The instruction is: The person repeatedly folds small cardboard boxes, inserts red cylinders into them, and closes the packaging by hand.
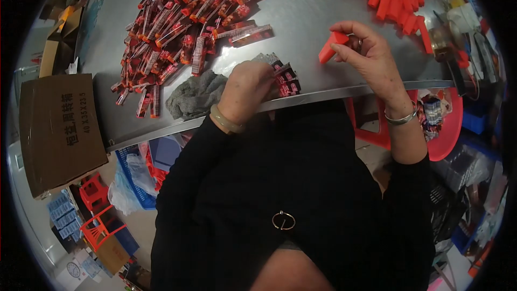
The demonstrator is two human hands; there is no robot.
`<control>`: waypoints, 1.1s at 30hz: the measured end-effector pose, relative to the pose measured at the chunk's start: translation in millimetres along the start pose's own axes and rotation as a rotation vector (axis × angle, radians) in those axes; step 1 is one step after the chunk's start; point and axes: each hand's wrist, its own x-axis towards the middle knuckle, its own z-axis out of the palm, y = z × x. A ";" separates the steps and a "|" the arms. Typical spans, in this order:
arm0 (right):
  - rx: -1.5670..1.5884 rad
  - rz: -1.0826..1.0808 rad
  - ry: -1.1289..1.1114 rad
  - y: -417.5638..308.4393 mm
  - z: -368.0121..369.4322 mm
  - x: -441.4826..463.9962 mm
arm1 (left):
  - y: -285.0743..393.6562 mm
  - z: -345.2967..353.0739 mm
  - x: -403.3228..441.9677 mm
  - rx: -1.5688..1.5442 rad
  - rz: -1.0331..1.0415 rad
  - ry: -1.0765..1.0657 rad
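- Red block: we hold it over the tabletop, right of the packets.
- Right hand: our grip is a pinch, thumb and fingers closed on the red block.
- Left hand: we have it over the packets, beside the grey cloth; fingers partly hidden, we cannot tell how far this grip is closed.

A grey metal table spread across the top of the frame, a soft white glare on it left of centre. At lower left, two red stools stood on a pale floor, near a blue crate. A brown carton stood at the left, beside the table's end. Dim clutter crowded the right edge, and the corners were black.
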 end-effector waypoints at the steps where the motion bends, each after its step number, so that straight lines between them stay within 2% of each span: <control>1: 0.019 -0.022 -0.002 2.4 -0.2 0.2 | 2.7 0.3 -0.7 -0.056 -0.053 0.028; 5: 0.076 -0.082 0.034 10.5 1.5 -3.6 | -2.9 1.4 -0.7 -0.021 -0.020 0.103; 11: 0.141 -0.064 0.154 3.8 5.5 8.2 | -1.5 -4.3 3.6 0.087 0.093 0.210; 12: 0.142 -0.068 0.155 4.1 5.5 11.9 | -2.0 -6.2 3.7 0.054 0.072 0.210; 14: 0.405 -0.054 0.093 5.5 5.9 20.2 | -0.7 -10.3 4.0 0.026 0.052 0.211; 16: 0.461 -0.041 0.038 4.4 5.5 28.0 | 3.6 -15.6 3.9 -0.191 -0.071 0.134; 17: 0.515 -0.028 -0.015 3.3 5.2 31.8 | 4.9 -15.9 2.7 -0.187 -0.070 0.136; 19: 0.511 -0.014 -0.053 2.6 4.5 36.3 | 7.7 -14.3 1.0 -0.373 -0.140 0.136; 24: 0.421 -0.003 -0.089 0.1 6.0 37.0 | 5.3 -13.9 -1.5 -0.405 -0.132 0.125; 29: 0.209 -0.115 -0.064 -4.2 7.9 35.6 | 7.5 -9.0 -2.3 -0.419 -0.156 0.159; 32: 0.180 -0.156 -0.091 -9.6 20.5 33.7 | 17.4 -11.7 1.1 -0.436 -0.247 0.129; 33: 0.180 -0.155 -0.091 -11.0 24.1 32.9 | 23.1 -13.4 2.6 -0.676 -0.415 0.089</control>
